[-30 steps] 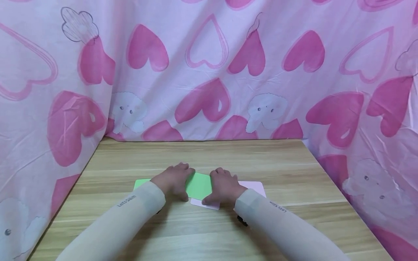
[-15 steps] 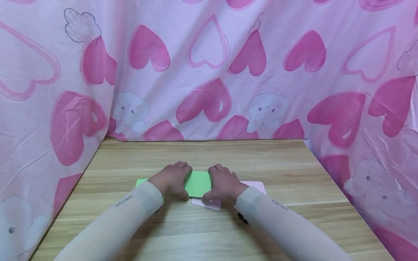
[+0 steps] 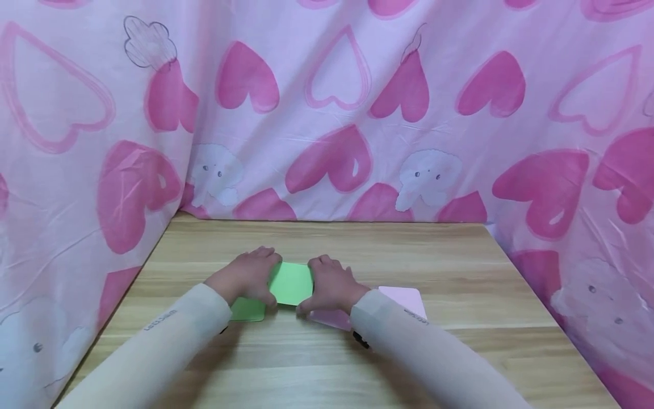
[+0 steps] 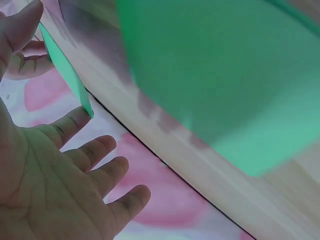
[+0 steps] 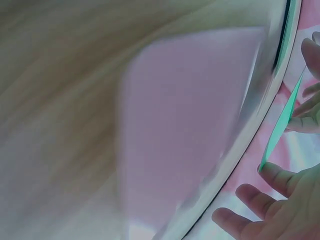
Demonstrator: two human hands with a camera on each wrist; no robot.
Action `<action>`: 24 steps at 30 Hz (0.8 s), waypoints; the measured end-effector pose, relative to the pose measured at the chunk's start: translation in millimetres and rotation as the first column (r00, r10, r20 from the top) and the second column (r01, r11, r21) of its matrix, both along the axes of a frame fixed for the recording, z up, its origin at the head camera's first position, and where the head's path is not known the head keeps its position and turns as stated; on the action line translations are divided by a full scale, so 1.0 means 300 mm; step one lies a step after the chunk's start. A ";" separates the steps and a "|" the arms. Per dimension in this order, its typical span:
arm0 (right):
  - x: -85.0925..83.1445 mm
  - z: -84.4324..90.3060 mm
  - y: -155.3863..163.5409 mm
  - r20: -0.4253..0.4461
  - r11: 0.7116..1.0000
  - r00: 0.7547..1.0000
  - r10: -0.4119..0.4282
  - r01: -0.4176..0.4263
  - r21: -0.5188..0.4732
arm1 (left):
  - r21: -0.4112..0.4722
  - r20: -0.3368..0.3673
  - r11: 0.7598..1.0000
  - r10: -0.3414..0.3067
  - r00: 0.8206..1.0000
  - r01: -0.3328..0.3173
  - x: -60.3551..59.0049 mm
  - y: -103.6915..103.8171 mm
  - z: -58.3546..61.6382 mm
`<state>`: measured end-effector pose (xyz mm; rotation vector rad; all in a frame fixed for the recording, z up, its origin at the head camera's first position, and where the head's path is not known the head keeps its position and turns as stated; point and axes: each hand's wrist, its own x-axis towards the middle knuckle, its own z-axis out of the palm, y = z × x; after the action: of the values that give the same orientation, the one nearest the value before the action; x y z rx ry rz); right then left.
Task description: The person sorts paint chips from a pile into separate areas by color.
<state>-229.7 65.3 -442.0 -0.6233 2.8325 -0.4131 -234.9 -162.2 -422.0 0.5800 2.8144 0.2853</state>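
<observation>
My left hand (image 3: 245,277) and right hand (image 3: 332,286) hold a green card (image 3: 291,283) between them by its short sides, just above the wooden table (image 3: 439,255). In the left wrist view the card (image 4: 65,70) shows edge-on, between my left thumb and index finger. In the right wrist view the same card (image 5: 282,120) stands edge-on, its lower corner against my right fingertips (image 5: 272,175). A second green card (image 3: 247,309) lies flat under my left wrist. A pink card (image 3: 403,298) lies flat under my right wrist.
Pink heart-print cloth (image 3: 332,113) hangs behind the table and along its left and right sides. The table's far edge meets the cloth. Cream sleeves cover both forearms (image 3: 153,346).
Both hands have moved left with the green card held between them, off the pink card. More of the second green card shows near my left wrist. The head view has shifted slightly.
</observation>
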 end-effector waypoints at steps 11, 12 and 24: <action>0.016 -0.025 -0.189 -0.004 0.998 0.999 0.049 -0.049 0.037 | 0.005 0.092 0.987 0.157 0.983 -0.159 0.072 -0.162 -0.016; 0.019 -0.028 -0.205 -0.005 0.998 0.999 0.053 -0.053 0.040 | -0.002 0.094 0.986 0.165 0.982 -0.165 0.079 -0.174 -0.015; 0.049 -0.023 -0.333 -0.028 0.987 0.995 0.100 -0.096 0.128 | -0.036 0.087 0.982 0.187 0.979 -0.184 0.136 -0.280 -0.026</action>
<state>-215.0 -34.7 -448.8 -0.7457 2.8179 -0.2057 -194.2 -246.1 -429.8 0.2906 2.7832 0.2996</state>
